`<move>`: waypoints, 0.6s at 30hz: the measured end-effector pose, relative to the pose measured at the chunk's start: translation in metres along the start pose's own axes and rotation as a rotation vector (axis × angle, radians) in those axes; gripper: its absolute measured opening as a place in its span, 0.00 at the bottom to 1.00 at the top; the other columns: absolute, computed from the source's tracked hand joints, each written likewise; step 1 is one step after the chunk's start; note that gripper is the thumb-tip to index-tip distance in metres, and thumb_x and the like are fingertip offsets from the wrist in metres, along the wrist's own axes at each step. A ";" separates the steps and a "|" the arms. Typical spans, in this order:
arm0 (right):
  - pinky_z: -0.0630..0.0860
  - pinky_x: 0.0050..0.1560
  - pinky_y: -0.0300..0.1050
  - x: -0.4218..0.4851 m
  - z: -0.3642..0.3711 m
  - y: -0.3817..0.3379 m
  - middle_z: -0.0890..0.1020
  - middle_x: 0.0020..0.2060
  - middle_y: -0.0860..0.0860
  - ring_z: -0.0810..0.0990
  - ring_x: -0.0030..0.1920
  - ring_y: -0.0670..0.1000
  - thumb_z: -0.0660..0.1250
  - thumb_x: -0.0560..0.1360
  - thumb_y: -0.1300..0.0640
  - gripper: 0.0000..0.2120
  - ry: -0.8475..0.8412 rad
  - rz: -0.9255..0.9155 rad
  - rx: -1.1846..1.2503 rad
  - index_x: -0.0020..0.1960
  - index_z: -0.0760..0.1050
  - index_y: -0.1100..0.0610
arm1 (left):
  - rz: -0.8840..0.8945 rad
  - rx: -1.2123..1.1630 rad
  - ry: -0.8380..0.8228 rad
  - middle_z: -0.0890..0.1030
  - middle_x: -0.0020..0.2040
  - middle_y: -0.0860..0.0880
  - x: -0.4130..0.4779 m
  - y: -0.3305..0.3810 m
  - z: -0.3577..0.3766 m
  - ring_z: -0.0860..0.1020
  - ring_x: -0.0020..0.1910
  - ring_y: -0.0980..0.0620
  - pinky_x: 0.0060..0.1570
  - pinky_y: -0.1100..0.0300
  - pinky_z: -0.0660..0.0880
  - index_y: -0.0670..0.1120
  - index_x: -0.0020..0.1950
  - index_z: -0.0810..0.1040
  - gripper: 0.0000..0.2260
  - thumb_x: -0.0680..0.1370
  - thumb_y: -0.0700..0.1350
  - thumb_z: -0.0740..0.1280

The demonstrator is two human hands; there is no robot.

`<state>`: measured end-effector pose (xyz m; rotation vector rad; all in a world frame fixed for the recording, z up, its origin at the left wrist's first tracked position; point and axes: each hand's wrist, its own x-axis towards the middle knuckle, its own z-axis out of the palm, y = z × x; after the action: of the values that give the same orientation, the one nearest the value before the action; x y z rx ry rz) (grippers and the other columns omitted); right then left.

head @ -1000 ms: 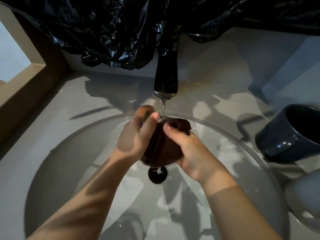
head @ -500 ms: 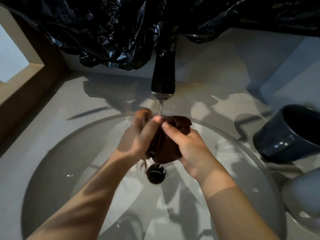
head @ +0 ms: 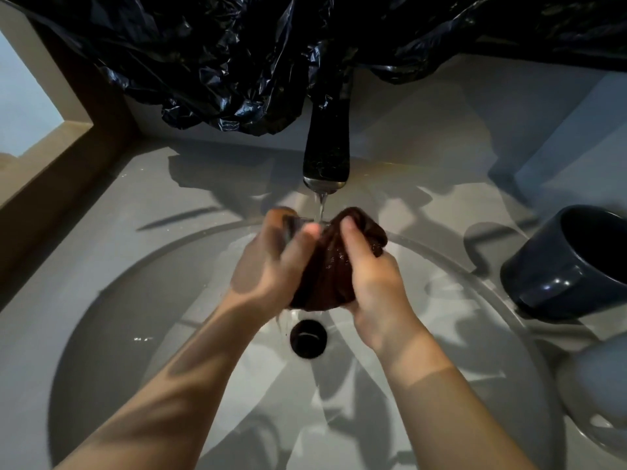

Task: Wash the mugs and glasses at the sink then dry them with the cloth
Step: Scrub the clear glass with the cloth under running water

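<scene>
Both hands grip a wet dark cloth (head: 330, 266) under the tap (head: 326, 154), above the drain (head: 308, 339): left hand (head: 271, 266) closed round its left side, right hand (head: 375, 283) round its right. A dark mug (head: 570, 262) lies tipped on the tabletop (head: 135, 212), right of the sink (head: 112, 334).

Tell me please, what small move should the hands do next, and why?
Probably squeeze the dark cloth over the basin. Both the left hand and right hand grip it under the running tap, and water drips from it above the drain.
</scene>
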<state>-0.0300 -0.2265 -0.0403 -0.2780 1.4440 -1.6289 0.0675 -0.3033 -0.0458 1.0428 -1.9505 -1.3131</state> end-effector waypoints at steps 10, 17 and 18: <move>0.78 0.40 0.37 -0.012 -0.005 -0.008 0.84 0.33 0.44 0.83 0.39 0.42 0.74 0.70 0.54 0.06 -0.112 -0.316 -0.427 0.35 0.81 0.47 | -0.601 -0.702 -0.331 0.75 0.27 0.46 0.000 0.007 0.003 0.69 0.20 0.52 0.22 0.67 0.61 0.45 0.30 0.80 0.28 0.76 0.64 0.56; 0.82 0.46 0.53 0.001 -0.003 -0.004 0.86 0.41 0.52 0.85 0.44 0.53 0.66 0.74 0.43 0.17 0.060 0.078 0.031 0.51 0.80 0.56 | 0.070 0.180 -0.121 0.77 0.47 0.52 -0.001 -0.002 -0.004 0.79 0.41 0.52 0.41 0.51 0.78 0.61 0.51 0.63 0.16 0.70 0.68 0.58; 0.82 0.45 0.47 -0.001 -0.003 -0.003 0.86 0.39 0.49 0.85 0.42 0.49 0.67 0.74 0.44 0.14 0.071 0.006 -0.024 0.47 0.81 0.55 | -0.041 0.013 -0.135 0.79 0.47 0.49 -0.001 0.000 -0.002 0.80 0.40 0.51 0.40 0.50 0.79 0.58 0.52 0.66 0.15 0.73 0.66 0.60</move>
<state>-0.0331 -0.2243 -0.0382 -0.2315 1.5172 -1.6312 0.0693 -0.3032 -0.0453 1.0290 -2.0492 -1.4283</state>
